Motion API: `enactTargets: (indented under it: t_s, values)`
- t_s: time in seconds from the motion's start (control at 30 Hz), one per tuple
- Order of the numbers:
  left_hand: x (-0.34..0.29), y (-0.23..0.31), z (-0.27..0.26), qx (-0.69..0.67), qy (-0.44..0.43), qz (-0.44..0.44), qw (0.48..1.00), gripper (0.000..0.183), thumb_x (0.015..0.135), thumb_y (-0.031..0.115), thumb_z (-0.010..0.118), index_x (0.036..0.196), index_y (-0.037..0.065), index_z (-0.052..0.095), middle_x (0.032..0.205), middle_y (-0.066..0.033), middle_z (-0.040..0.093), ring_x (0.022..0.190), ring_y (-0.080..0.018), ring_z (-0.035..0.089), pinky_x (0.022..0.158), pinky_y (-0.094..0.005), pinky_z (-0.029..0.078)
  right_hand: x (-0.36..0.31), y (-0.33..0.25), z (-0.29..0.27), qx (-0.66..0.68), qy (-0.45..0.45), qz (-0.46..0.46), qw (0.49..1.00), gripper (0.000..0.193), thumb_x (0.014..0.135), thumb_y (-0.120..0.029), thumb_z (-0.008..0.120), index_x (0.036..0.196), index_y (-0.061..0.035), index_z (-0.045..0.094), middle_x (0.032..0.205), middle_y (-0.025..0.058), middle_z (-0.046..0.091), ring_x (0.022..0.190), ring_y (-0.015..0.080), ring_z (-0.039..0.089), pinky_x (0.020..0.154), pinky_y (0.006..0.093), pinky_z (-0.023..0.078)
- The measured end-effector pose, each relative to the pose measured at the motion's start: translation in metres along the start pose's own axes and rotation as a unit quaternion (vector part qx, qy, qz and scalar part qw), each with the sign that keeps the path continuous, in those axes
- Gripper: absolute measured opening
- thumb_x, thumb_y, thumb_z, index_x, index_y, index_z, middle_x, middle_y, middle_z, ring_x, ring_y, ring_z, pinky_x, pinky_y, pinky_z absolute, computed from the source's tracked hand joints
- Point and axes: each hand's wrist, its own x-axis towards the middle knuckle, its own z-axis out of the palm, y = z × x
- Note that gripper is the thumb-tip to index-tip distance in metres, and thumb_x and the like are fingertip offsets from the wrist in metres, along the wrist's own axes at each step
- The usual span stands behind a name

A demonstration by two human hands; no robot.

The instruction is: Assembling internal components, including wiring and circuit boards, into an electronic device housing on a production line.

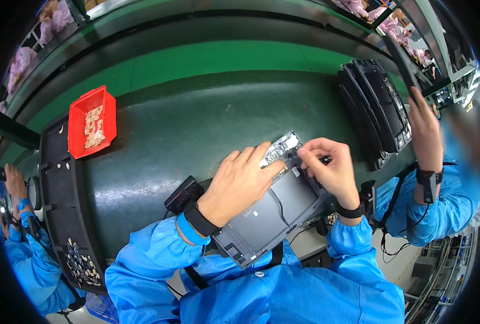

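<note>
A dark grey electronic device housing [261,218] lies tilted at the table's near edge, close to my body. At its far end shows a circuit board [290,144], and a thin black cable [279,201] runs along the inside. Across the board's left part rests my left hand [241,181], fingers stretched out and holding nothing I can see. Over the board's right end, my right hand [329,164] has thumb and forefinger pinched together. What sits between those fingertips is too small to make out.
A red bin [110,116] of pale small pieces stands on a black compartment tray [56,200] at the left; loose bits lie in the tray. Similar housings [372,102] are stacked at the right. Beside them a co-worker's hand [426,135] holds a dark panel [401,62].
</note>
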Motion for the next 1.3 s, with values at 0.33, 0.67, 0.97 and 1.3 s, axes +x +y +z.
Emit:
enactTargets:
  t_s: [0.33, 0.67, 0.97, 1.3]
  values:
    - [0.000, 0.002, 0.001, -0.009, 0.009, 0.000, 1.000, 0.035, 0.085, 0.015, 0.073, 0.120, 0.019, 0.075, 0.139, -0.0176, 0.061, 0.112, -0.0309, 0.065, 0.093, -0.0423, 0.054, -0.002, 0.014, 0.007, 0.003, -0.045, 0.014, 0.999, 0.016, 0.096, -0.013, 0.073, 0.096, 0.0033, 0.072, 0.072, 0.0041, 0.072, 0.056, 0.0048, 0.061, 0.048, 0.0187, 0.045]
    - [-0.001, 0.000, 0.003, 0.004, 0.017, 0.016, 1.000, 0.036, 0.083, 0.017, 0.076, 0.119, 0.020, 0.078, 0.140, -0.0175, 0.062, 0.112, -0.0290, 0.064, 0.093, -0.0406, 0.054, -0.002, 0.010, 0.011, -0.021, -0.038, 0.015, 0.999, 0.017, 0.094, -0.011, 0.072, 0.093, 0.0060, 0.072, 0.070, 0.0062, 0.073, 0.056, 0.0066, 0.064, 0.053, 0.0221, 0.048]
    - [-0.001, -0.001, 0.003, -0.001, 0.027, 0.015, 1.000, 0.035, 0.083, 0.016, 0.076, 0.118, 0.019, 0.078, 0.139, -0.0179, 0.062, 0.111, -0.0287, 0.065, 0.093, -0.0402, 0.054, -0.004, 0.012, 0.015, -0.030, -0.026, 0.009, 0.999, 0.017, 0.094, -0.012, 0.072, 0.094, 0.0056, 0.072, 0.071, 0.0069, 0.074, 0.057, 0.0072, 0.064, 0.054, 0.0224, 0.049]
    - [-0.001, -0.001, 0.003, -0.004, 0.024, 0.012, 1.000, 0.036, 0.082, 0.016, 0.076, 0.118, 0.020, 0.078, 0.140, -0.0175, 0.062, 0.112, -0.0285, 0.065, 0.093, -0.0402, 0.054, -0.003, 0.012, 0.013, -0.027, -0.048, 0.011, 0.998, 0.017, 0.096, -0.011, 0.071, 0.093, 0.0058, 0.071, 0.071, 0.0066, 0.074, 0.057, 0.0079, 0.065, 0.054, 0.0230, 0.049]
